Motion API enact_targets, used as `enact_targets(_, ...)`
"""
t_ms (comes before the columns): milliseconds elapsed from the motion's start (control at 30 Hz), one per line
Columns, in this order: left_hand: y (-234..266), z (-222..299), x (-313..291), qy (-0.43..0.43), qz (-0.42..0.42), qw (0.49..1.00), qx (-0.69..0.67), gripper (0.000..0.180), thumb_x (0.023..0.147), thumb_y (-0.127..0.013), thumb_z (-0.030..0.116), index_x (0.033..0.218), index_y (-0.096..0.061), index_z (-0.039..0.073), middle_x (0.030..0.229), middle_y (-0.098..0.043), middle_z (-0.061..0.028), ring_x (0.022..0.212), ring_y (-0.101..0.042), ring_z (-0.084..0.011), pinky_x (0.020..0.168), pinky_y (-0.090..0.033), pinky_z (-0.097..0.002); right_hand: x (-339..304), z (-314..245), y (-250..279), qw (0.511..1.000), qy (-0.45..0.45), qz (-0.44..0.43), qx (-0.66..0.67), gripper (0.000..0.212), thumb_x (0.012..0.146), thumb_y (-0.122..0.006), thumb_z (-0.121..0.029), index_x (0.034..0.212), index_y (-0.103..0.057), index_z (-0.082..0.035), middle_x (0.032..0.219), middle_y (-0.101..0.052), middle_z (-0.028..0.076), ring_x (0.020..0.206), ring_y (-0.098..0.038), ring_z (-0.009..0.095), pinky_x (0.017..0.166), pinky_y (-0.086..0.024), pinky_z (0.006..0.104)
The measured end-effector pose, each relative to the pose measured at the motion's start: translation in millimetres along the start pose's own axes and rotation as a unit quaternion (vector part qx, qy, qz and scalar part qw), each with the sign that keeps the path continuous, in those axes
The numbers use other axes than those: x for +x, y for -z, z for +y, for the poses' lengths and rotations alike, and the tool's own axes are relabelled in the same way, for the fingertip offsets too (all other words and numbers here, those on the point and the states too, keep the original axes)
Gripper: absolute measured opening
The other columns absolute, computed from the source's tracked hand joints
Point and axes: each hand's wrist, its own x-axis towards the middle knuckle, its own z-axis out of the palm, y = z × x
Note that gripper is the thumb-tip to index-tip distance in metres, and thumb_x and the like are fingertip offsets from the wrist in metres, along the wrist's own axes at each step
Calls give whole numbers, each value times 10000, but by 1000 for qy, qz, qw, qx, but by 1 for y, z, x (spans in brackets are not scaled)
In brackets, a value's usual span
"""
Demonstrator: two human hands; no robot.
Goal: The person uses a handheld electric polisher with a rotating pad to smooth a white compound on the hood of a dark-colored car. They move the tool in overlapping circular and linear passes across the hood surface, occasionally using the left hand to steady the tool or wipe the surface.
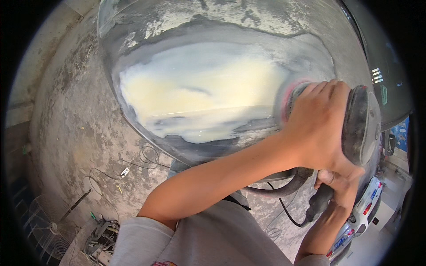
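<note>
A powered disc sander (361, 126) with a dark body rests its round, pink-edged pad against a car body panel (306, 57). My left hand (317, 117) is wrapped over the sander from above, closed on it. Lower down, my right hand (335, 181) grips the sander's rear handle; part of its fingers is hidden behind my left wrist. A ribbed dark hose (288, 188) and a black power cord (288, 213) trail from the tool. Left of the pad spreads a smooth patch of pale yellow filler (208, 84), ringed by grey sanded areas.
A standing fan (53, 226) is at the lower left, close to a heap of tools and parts (102, 239). A thin cable with a white connector (124, 172) lies on the worn concrete floor (80, 124). White cars (366, 208) stand at the lower right.
</note>
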Motion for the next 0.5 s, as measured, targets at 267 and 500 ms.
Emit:
enact_targets(267, 145, 12, -42, 46, 2, 999, -3, 1047, 502, -932, 625, 1240, -562, -19, 1081, -615, -214, 985, -640, -438, 867, -499, -542, -29, -33, -127, 994, 33, -88, 55, 544, 698, -943, -12, 1173, -721, 132, 1183, -765, 185, 1095, -727, 255, 984, -561, 396)
enact_targets(500, 294, 4, -103, 157, 38, 987, -7, 1042, 520, -938, 606, 1267, -557, -12, 1129, -615, -210, 1038, -632, -427, 914, -483, -539, -25, -79, -244, 970, 102, -215, -39, 697, 717, -895, -90, 1282, -537, 105, 1046, -733, 272, 1029, -751, 388, 863, -582, 418)
